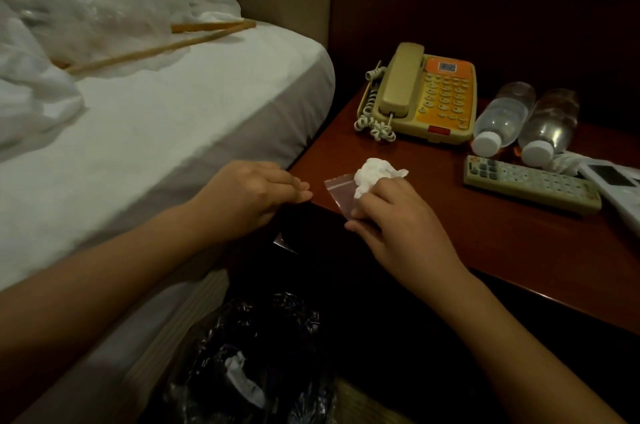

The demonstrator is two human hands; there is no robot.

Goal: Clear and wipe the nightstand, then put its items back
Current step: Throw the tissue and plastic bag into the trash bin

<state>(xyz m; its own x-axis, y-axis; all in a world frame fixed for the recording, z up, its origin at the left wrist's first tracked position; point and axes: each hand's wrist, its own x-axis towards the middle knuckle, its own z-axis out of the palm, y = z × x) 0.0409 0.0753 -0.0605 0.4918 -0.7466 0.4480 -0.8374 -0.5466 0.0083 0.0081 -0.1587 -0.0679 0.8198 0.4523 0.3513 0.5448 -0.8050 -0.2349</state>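
Observation:
The dark red wooden nightstand [450, 216] fills the right side. My right hand [391, 223] rests at its front left corner, gripping a crumpled white tissue [375, 176] and pinching a small clear zip bag [341, 195] that lies flat on the wood. My left hand [249, 197] hovers at the corner's left edge, fingers curled together with nothing visible in them. On the nightstand stand a beige and orange telephone [426, 96], two plastic water bottles lying on their sides [502, 119] [550, 127], a grey remote control [530, 184] and a white device [616, 184].
A bed with a white sheet [166, 133] and a rumpled duvet lies to the left, with wooden sticks [156, 49] on it. Below the nightstand corner sits a bin lined with a black plastic bag [249, 361] holding white tissue. A dark wall panel backs the nightstand.

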